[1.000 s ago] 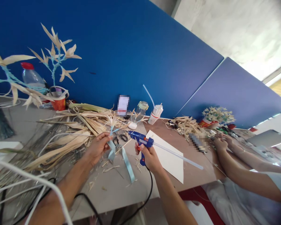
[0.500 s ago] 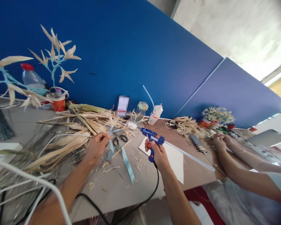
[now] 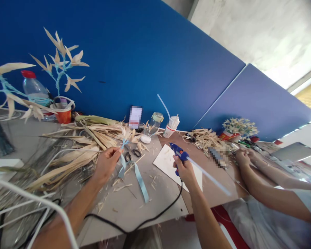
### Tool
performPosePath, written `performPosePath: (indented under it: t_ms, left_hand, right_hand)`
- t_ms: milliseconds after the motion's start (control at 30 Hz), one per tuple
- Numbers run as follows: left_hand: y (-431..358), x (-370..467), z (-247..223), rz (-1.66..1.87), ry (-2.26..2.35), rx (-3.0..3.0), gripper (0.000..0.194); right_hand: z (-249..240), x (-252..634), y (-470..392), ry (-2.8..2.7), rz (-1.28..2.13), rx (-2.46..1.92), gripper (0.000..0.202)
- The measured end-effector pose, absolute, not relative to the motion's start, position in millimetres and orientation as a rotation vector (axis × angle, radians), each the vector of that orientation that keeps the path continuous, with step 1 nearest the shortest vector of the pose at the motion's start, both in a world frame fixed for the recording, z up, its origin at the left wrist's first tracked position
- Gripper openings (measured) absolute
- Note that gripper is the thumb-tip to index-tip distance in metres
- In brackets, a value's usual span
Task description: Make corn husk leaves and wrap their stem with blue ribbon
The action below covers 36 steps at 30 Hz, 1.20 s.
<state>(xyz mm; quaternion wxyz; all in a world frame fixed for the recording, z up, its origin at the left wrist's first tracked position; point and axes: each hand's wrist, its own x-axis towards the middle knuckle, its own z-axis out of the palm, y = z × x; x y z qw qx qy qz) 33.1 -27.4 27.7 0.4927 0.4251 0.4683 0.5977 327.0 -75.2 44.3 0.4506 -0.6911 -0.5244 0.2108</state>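
My left hand point(image 3: 109, 159) pinches a small dried-husk flower point(image 3: 124, 135) by its blue-wrapped stem. From those fingers a light blue ribbon point(image 3: 140, 181) trails over the tabletop and curls at its end. Behind the ribbon lie black-handled scissors point(image 3: 132, 154), partly covered. My right hand point(image 3: 186, 170) is wrapped round a blue hot glue gun point(image 3: 180, 152), held above a white sheet point(image 3: 162, 158). A long clear glue stick point(image 3: 209, 177) sticks out of the gun's back, and its black cord point(image 3: 159, 217) runs along the table's front edge.
Dried corn husks point(image 3: 75, 159) pile up on the left, with white wires point(image 3: 54, 204) in front. Finished husk branches point(image 3: 59, 69) rise from a red cup point(image 3: 64, 116). A glass jar point(image 3: 155, 123) and a cup of glue sticks point(image 3: 170, 128) stand behind. A co-worker's hands point(image 3: 245, 157) are at the right.
My right hand has drawn the glue gun to the right, away from the flower and over the white sheet. My left hand has stayed in nearly the same place with the flower.
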Motion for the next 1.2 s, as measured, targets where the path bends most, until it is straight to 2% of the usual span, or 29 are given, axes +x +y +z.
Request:
performPosePath:
  t_ms: [133,200,433,633,733,800,900,1033,1200]
  left_hand:
    - [-27.1,35.3,24.2,1.464,1.122,0.954,0.019]
    - [-27.9,36.3,25.7,1.454,1.062,0.891,0.022]
    - [-28.7,32.0,35.6,1.319,0.860,0.657,0.025]
    - [-26.2,27.0,33.7,1.284,0.766,0.562,0.020]
    - [-26.5,26.9,34.8,1.274,0.732,0.523,0.016]
    - [-27.0,27.3,36.3,1.264,0.719,0.504,0.013]
    - [-27.5,27.7,38.0,1.238,0.700,0.503,0.009]
    - [-27.2,27.1,39.5,1.233,0.704,0.505,0.009]
    - [-26.7,25.3,40.8,1.260,0.686,0.498,0.019]
  right_hand:
    - [29.1,343.2,-66.7,-1.520,0.144,-1.917,0.027]
    - [21.9,347.6,-63.7,-1.579,0.066,-1.994,0.025]
    - [10.0,350.6,-57.3,-1.654,0.023,-2.256,0.030]
    - [15.4,356.3,-63.8,-1.797,0.232,-2.372,0.027]
    - [32.6,348.2,-69.8,-1.761,0.148,-2.294,0.035]
    - [46.4,328.2,-71.3,-1.705,0.097,-2.061,0.037]
    - [58.5,273.7,-66.5,-1.542,0.444,-1.648,0.034]
    - [51.8,188.2,-49.4,-1.449,0.993,-1.255,0.032]
    - [35.7,135.7,-32.1,-1.229,1.204,-1.210,0.033]
